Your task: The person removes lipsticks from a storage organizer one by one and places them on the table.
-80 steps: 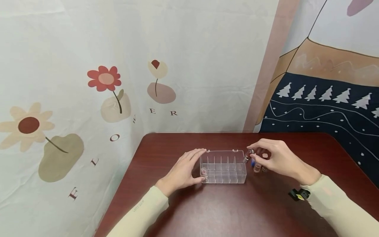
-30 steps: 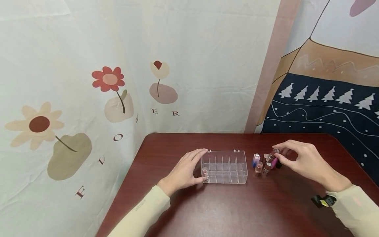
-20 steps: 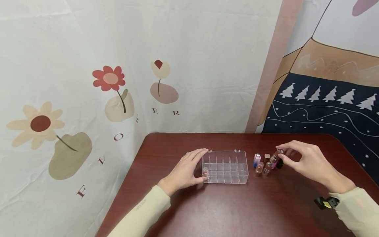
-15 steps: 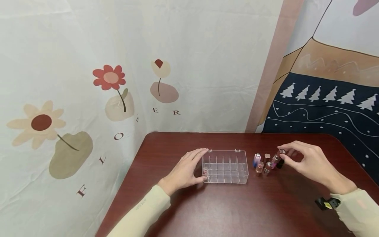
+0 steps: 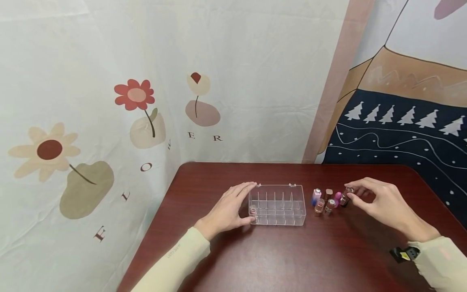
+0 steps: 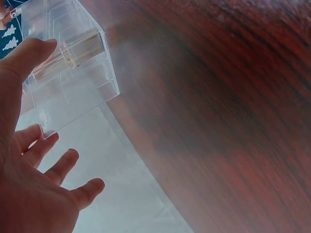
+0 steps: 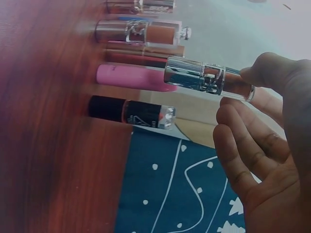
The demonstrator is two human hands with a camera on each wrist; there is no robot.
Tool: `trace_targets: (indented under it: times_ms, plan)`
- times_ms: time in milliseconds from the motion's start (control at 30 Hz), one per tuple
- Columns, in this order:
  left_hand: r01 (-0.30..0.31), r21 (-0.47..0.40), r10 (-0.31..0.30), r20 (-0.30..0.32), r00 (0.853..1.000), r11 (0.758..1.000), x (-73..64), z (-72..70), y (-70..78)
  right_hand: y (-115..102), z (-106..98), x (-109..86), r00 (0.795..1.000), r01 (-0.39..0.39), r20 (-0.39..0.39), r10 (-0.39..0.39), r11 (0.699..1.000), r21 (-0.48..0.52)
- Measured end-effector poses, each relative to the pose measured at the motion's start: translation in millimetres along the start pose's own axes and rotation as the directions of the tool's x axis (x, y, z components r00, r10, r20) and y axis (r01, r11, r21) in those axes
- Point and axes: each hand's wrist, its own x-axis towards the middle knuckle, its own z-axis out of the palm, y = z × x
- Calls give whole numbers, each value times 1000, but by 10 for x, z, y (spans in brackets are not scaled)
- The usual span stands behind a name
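Note:
A clear divided box (image 5: 277,206) stands on the table, its left end between the thumb and fingers of my left hand (image 5: 228,209). One lipstick (image 5: 253,211) stands in its front left compartment; in the left wrist view that lipstick (image 6: 70,54) shows through the wall beside my thumb. At the right, my right hand (image 5: 379,202) pinches a lipstick (image 7: 209,77) with a shiny metallic base and a clear cap end, tilted, thumb on the cap end. Close by stand a black lipstick (image 7: 129,111) and a pink tube (image 7: 131,77).
Several more lipsticks stand between the box and my right hand: a blue and pink one (image 5: 316,196), a brown-capped one (image 5: 328,194) and two clear-capped ones, one at the front (image 5: 319,207). Printed cloth (image 5: 237,81) hangs behind the dark red table (image 5: 273,255).
My right hand has carried its lipstick from the box's right end rightward past the standing lipsticks, then slightly lower. The pink tube shows more now. My left hand stays at the box.

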Motion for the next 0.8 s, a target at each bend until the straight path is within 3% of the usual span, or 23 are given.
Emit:
trace_targets:
  times_ms: [800]
  plan:
    - [-4, -4, 4, -2, 1000, 1000, 21, 22, -30, 92, 153, -148, 997, -45, 70, 44, 999, 10]
